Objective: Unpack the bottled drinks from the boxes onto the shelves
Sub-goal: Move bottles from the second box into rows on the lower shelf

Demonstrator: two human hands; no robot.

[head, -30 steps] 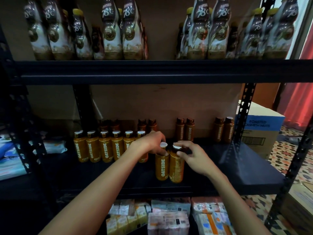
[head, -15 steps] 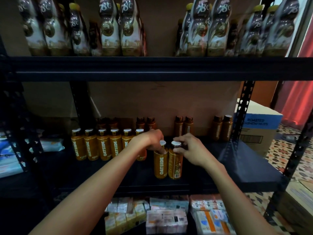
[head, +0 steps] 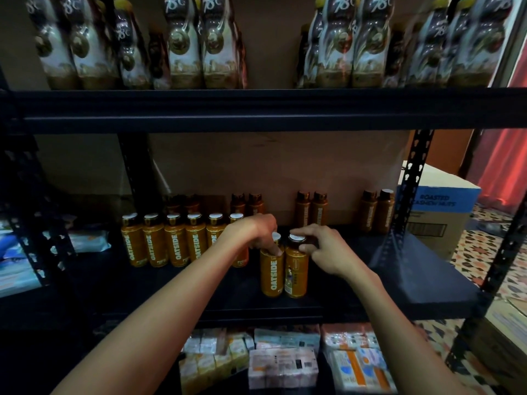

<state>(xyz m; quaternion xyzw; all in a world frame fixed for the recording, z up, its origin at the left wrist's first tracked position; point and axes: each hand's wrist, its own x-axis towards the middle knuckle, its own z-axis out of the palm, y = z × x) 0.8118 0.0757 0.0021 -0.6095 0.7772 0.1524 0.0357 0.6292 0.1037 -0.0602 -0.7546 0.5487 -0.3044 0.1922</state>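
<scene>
View from a head-worn camera, looking down two bare forearms that reach into a black metal rack. On the middle shelf (head: 399, 280), near its front edge and about midway along, two orange bottles labelled OATSIDE stand upright and touch side by side. The left hand (head: 253, 232) comes down over the left bottle (head: 272, 273), its fingers curled round the neck just under the white cap, with one fingertip resting on the bottle's shoulder. The right hand (head: 325, 252) holds the right bottle (head: 296, 273) at the top, its fingers arched over the white cap and its thumb pressed to the side of the neck, pinching it. To the left and a little further back, a row of matching orange bottles (head: 174, 243) stands upright (six white caps show, and the left arm partly covers the last). Along the back of the shelf, pairs of darker brown-capped bottles (head: 310, 209) stand against a cardboard backing. The upper shelf (head: 256, 109) carries tall bottles (head: 199, 44) marked 78°C, in groups. Below the middle shelf lie wrapped multipacks (head: 282, 363) of small cartons. To the right, outside the rack, a cardboard box (head: 439, 206) printed ROASTED CASHEW NUTS sits on a patterned tile floor (head: 470, 252), near a red curtain (head: 504, 166).
</scene>
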